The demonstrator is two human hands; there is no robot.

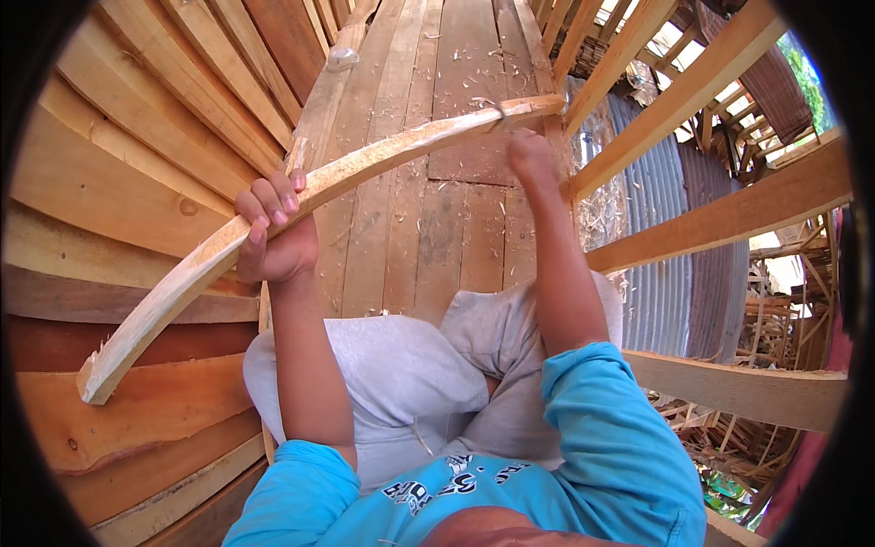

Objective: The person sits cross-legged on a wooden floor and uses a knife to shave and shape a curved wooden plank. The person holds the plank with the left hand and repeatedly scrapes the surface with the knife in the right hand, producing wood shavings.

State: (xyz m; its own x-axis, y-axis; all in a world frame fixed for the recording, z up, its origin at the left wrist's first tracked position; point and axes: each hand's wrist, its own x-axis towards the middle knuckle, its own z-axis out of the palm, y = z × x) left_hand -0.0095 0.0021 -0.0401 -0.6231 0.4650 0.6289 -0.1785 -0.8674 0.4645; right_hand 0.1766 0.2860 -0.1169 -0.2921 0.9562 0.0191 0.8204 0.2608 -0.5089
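- A long curved wooden strip (301,196), pale and rough along its cut edge, runs from the near left up to the far right, held above the plank floor.
- Its near end hangs free at the left, in front of the stacked boards; its far end reaches the upright post at the far right.
- The left hand (273,239) is wrapped around the strip near its middle, fingers curled over the top edge, gripping it firmly.
- The right hand (531,157) is closed into a fist just below the far end of the strip; what it grips cannot be made out, though a thin dark metal piece (493,108) shows at the strip right above it.
- Both forearms rise from blue sleeves (602,428); grey trousers (401,374) cover the knees between them.
- The plank floor (456,219) beyond the knees is strewn with wood shavings.
- Stacked boards (137,164) fill the left side, from near to far.
- On the right, slanting timber rails (720,214) cross in front of corrugated metal sheeting (670,273).
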